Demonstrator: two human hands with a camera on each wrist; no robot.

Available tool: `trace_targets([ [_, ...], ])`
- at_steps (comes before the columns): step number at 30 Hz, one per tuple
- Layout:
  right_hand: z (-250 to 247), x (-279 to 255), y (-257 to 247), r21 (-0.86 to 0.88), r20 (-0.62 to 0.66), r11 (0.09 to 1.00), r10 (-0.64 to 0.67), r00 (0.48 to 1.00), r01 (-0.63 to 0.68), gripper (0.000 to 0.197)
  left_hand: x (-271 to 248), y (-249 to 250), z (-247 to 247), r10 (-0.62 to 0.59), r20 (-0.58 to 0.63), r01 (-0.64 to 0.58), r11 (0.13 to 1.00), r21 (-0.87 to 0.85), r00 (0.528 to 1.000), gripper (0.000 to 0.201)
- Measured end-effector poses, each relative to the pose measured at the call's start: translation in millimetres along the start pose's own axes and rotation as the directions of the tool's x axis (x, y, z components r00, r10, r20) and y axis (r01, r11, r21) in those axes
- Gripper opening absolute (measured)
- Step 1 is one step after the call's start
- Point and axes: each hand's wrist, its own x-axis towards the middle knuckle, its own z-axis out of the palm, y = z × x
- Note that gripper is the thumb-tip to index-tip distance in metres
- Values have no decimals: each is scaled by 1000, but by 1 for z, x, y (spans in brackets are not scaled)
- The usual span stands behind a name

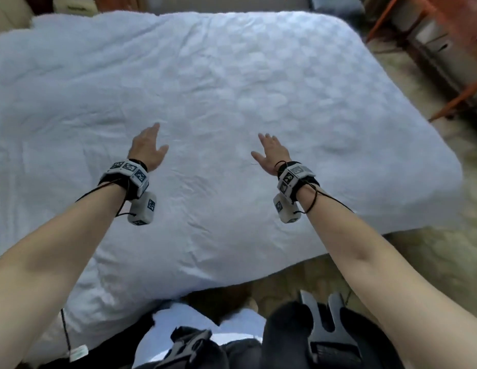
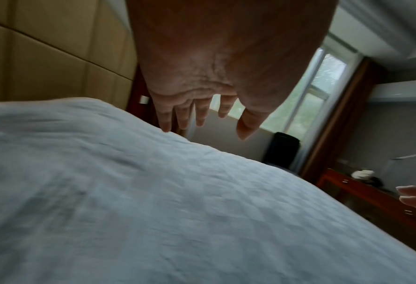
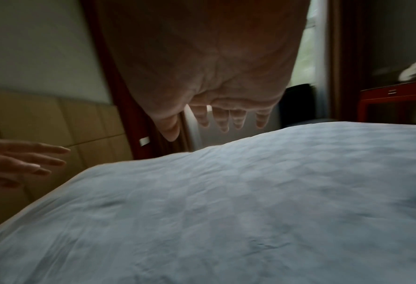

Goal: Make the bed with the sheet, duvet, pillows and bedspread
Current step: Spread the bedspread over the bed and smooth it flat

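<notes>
Both flat, empty: left hand (image 1: 148, 147) and right hand (image 1: 272, 153) above white duvet (image 1: 232, 75).

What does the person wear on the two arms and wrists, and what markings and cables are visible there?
Both forearms are bare, with no sleeves. Each wrist carries a black strap with pale grey blocks printed with black-and-white square markers: the left wristband and the right wristband. A small grey box with the same markers hangs under each wrist. Thin dark cables run back from the bands along the arms. No gloves are visible.
</notes>
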Motion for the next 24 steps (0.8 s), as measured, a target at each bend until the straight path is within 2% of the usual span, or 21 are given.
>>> trace_targets([
  [2, -14, -36, 65, 63, -39, 994, 93, 995, -90, 65, -6, 71, 27, 105, -8, -105, 994, 11, 994, 65],
  [5, -25, -85, 145, 154, -68, 969, 205, 976, -193, 66, -19, 165, 66, 243, 44, -245, 968, 48, 969, 65],
  [9, -28, -148, 224, 251, -88, 928, 305, 948, -275, 67, -44, 265, 111, 363, 128, -376, 922, 95, 923, 66],
  [13, -17, -195, 299, 293, -77, 882, 407, 910, -369, 68, -56, 342, 153, 467, 207, -494, 864, 103, 860, 66],
  [18, -4, -228, 401, 374, -60, 791, 541, 839, -483, 69, -56, 437, 217, 582, 275, -624, 775, 96, 765, 65],
  [24, -8, -237, 529, 401, -35, 733, 611, 791, -549, 69, -26, 554, 309, 623, 349, -682, 728, 69, 700, 61],
])
